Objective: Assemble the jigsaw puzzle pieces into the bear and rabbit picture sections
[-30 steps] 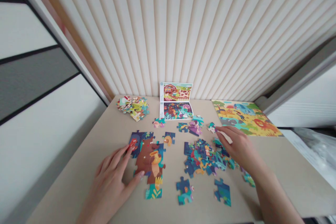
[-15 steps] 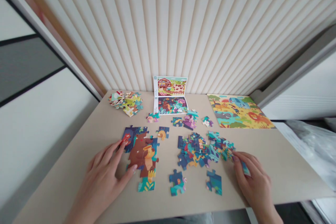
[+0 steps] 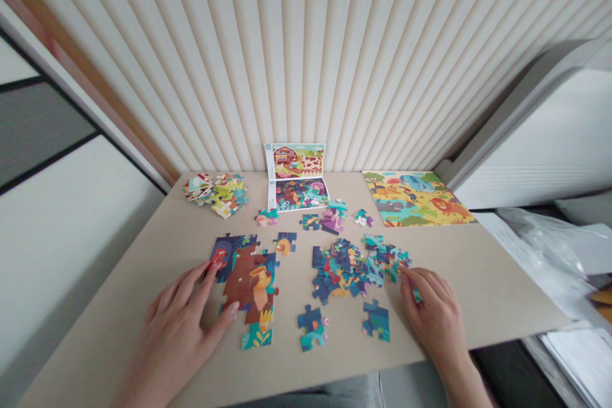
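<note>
My left hand (image 3: 184, 325) lies with fingers spread at the left edge of a partly joined jigsaw puzzle (image 3: 239, 274) showing a brown bear. Its fingertips touch the piece with the red figure, and the thumb rests near the bear's lower edge. At the right, my right hand (image 3: 434, 306) is closed in a pinch on a teal puzzle piece (image 3: 417, 294), mostly hidden by the fingers. Those fingers are beside a heap of dark blue puzzle pieces (image 3: 344, 271). Two pieces lie apart in front of it: a blue-teal piece (image 3: 312, 328) and a dark blue piece (image 3: 377, 320).
A folded picture card (image 3: 297, 177) stands against the pleated blind (image 3: 296, 44). To its left is a pile of light pieces (image 3: 217, 193); to its right lies a finished animal puzzle (image 3: 418, 199). Several loose pieces, one purple (image 3: 333, 219), lie before the card on the table (image 3: 157, 248).
The whole view has shifted, so the table things appear further left. My right hand has turned, and less of the teal piece shows in it. The left hand stays on the bear puzzle.
</note>
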`<state>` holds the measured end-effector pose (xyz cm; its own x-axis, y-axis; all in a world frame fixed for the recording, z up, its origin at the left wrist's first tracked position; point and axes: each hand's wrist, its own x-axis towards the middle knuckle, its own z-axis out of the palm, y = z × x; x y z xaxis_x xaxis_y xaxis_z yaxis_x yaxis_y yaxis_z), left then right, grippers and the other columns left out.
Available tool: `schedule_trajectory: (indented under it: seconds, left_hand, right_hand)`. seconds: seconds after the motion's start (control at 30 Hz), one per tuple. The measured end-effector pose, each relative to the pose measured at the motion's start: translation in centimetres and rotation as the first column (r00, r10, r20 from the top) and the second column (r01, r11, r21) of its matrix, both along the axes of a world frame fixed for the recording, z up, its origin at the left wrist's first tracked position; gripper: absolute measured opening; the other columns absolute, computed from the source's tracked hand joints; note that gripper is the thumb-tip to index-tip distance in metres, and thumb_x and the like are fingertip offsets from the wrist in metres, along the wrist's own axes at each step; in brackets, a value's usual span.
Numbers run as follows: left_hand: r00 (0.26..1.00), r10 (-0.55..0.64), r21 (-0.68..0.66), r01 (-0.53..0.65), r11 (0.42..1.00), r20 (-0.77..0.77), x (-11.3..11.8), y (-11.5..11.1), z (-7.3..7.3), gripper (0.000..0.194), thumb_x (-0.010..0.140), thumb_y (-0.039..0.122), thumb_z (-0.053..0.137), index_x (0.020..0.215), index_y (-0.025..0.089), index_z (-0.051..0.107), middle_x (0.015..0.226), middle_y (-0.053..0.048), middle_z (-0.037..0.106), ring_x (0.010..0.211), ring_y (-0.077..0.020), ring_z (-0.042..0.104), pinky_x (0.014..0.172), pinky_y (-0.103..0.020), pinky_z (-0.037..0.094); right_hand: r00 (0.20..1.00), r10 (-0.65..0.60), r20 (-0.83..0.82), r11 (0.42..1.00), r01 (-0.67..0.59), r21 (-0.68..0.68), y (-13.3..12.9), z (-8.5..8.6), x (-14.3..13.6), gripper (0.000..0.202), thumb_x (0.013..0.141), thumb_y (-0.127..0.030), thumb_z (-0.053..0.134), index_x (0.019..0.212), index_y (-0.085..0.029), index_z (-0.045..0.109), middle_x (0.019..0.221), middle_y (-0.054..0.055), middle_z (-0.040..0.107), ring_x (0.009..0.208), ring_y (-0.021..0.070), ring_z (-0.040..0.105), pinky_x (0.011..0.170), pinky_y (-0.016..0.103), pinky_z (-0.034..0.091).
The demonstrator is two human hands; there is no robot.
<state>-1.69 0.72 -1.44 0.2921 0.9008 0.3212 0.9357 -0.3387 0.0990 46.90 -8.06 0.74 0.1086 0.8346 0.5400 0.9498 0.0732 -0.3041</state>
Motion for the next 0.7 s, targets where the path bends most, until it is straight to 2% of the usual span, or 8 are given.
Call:
schedule_trajectory:
  seconds: [0.17, 0.33, 0.53, 0.6, 0.7]
  left_hand:
    - [1.000, -0.004, -0.009, 0.004, 1.000, 0.001, -0.1, 0.1, -0.1, 0.082, 0.096, 0.066, 0.052, 0.164, 0.024, 0.037, 0.158, -0.016, 0.055, 0.142, -0.0397, 0.053, 0.116, -0.056, 0.041]
    - [1.000, -0.001, -0.009, 0.001, 1.000, -0.007, -0.1, 0.1, -0.1, 0.080, 0.099, 0.065, 0.048, 0.165, 0.022, 0.035, 0.160, -0.017, 0.052, 0.141, -0.0404, 0.053, 0.114, -0.057, 0.042]
    - [1.000, 0.017, -0.029, -0.018, 0.999, -0.017, 0.0, 0.0, 0.2, 0.079, 0.100, 0.063, 0.045, 0.166, 0.022, 0.035, 0.159, -0.018, 0.052, 0.140, -0.0421, 0.054, 0.113, -0.058, 0.043]
    - [1.000, 0.025, -0.023, -0.025, 0.999, -0.011, 0.0, 0.0, 0.1, 0.079, 0.100, 0.063, 0.045, 0.166, 0.022, 0.035, 0.160, -0.017, 0.051, 0.139, -0.0423, 0.054, 0.112, -0.058, 0.043]
    - [1.000, 0.014, -0.010, -0.014, 1.000, -0.001, -0.2, 0.0, -0.3, 0.080, 0.098, 0.064, 0.047, 0.166, 0.024, 0.036, 0.161, -0.017, 0.051, 0.138, -0.0415, 0.055, 0.114, -0.057, 0.043]
  right_hand:
    - [0.973, -0.223, -0.056, 0.970, 0.227, 0.086, -0.3, 0.3, -0.2, 0.023, 0.106, -0.033, 0.058, 0.114, -0.021, 0.075, 0.105, 0.012, 0.079, 0.099, 0.0292, 0.073, 0.096, 0.047, 0.054]
    - [0.926, -0.336, -0.173, 0.932, 0.353, 0.080, -0.2, 0.6, 0.0, 0.031, 0.106, -0.041, 0.056, 0.106, -0.019, 0.078, 0.106, 0.013, 0.080, 0.100, 0.0301, 0.074, 0.094, 0.044, 0.054]
    - [0.825, -0.420, -0.378, 0.898, 0.438, -0.041, -0.1, 0.3, 0.8, 0.041, 0.101, -0.053, 0.058, 0.111, -0.019, 0.081, 0.106, 0.013, 0.082, 0.092, 0.0295, 0.075, 0.087, 0.042, 0.055]
    - [0.766, -0.423, -0.484, 0.892, 0.446, -0.074, -0.1, 0.2, 1.2, 0.043, 0.100, -0.055, 0.060, 0.112, -0.018, 0.080, 0.105, 0.013, 0.082, 0.092, 0.0294, 0.075, 0.084, 0.041, 0.055]
    - [0.654, -0.365, -0.662, 0.903, 0.422, -0.081, -0.1, -0.1, 1.6, 0.045, 0.097, -0.056, 0.064, 0.112, -0.016, 0.079, 0.107, 0.015, 0.082, 0.096, 0.0291, 0.076, 0.085, 0.040, 0.056]
